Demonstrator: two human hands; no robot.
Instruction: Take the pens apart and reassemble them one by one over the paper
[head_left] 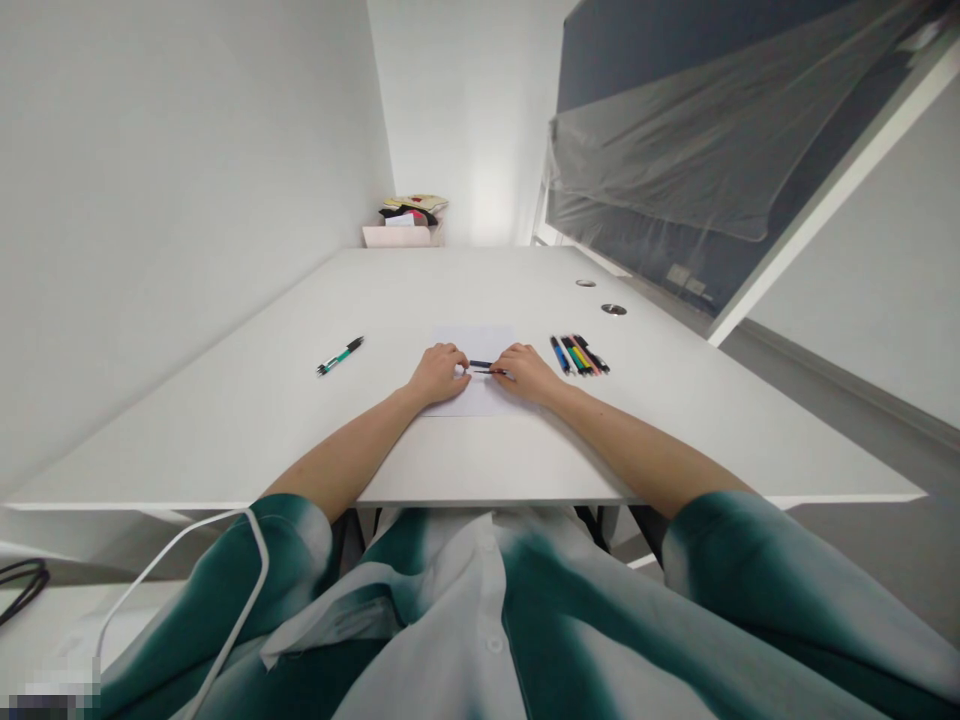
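Note:
Both my hands rest on a white sheet of paper (480,345) in the middle of the white table (225,420). My left hand (439,373) and my right hand (525,372) are closed on the two ends of a dark pen (482,367) held level between them, just above the paper. A row of several coloured pens (579,355) lies just right of my right hand. A green and black pen (340,355) lies alone to the left of my left hand.
Two round cable holes (613,309) sit in the table's far right part. A box with papers and cloth (409,222) stands beyond the far edge against the wall. A plastic-covered board (712,150) leans at the right. A white cable (187,540) hangs at my left side.

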